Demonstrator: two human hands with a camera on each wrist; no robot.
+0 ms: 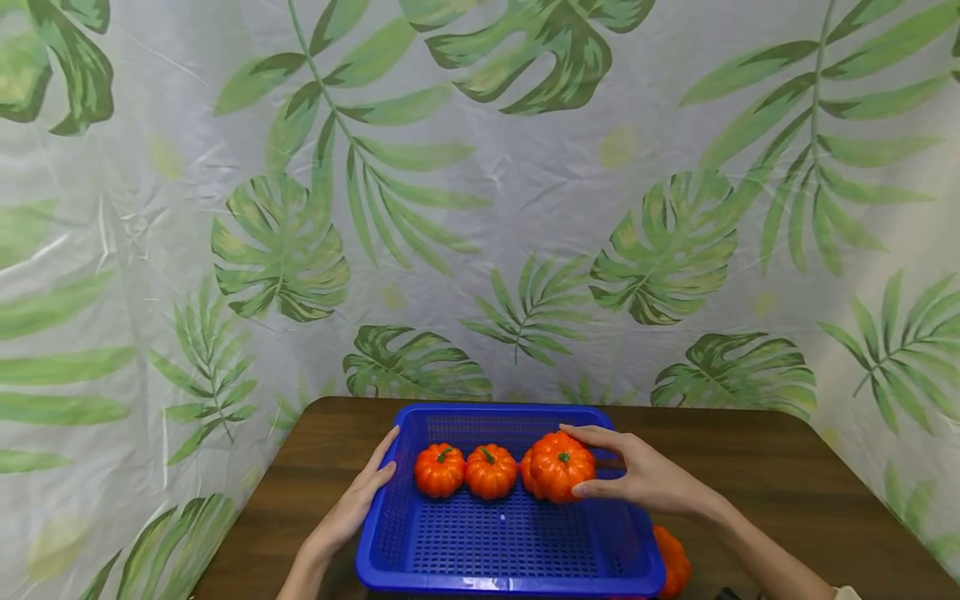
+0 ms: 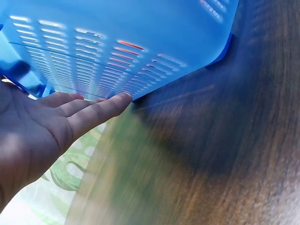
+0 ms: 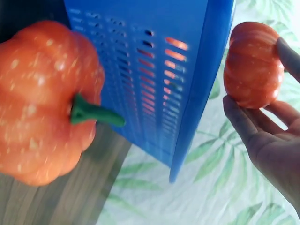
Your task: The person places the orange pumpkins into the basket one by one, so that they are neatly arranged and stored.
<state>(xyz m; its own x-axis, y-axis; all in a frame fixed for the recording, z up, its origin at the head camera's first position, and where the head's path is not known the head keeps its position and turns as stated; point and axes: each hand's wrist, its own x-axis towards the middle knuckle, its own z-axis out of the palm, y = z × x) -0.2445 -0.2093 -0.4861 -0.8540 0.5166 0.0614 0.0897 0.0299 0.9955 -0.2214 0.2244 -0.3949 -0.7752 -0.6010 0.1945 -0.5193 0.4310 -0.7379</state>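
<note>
My right hand [image 1: 648, 475] pinches a small orange toy pumpkin [image 1: 561, 468] between thumb and fingers, over the right part of a blue plastic basket [image 1: 510, 583]. In the right wrist view the held pumpkin [image 3: 253, 65] appears beyond the basket's rim. Two more pumpkins sit side by side in the basket, a left one [image 1: 439, 471] and a middle one [image 1: 491, 472]. Another pumpkin [image 1: 527, 471] is partly hidden behind the held one. With straight fingers my left hand [image 1: 352, 504] rests against the basket's left side; the left wrist view shows them along its slotted outer wall [image 2: 93, 51].
Outside the basket, by its near right corner, lies another orange pumpkin [image 1: 672, 562], seen large with a green stem in the right wrist view. The basket stands on a dark wooden table [image 1: 765, 492]. A leaf-patterned sheet [image 1: 525, 208] hangs behind the table.
</note>
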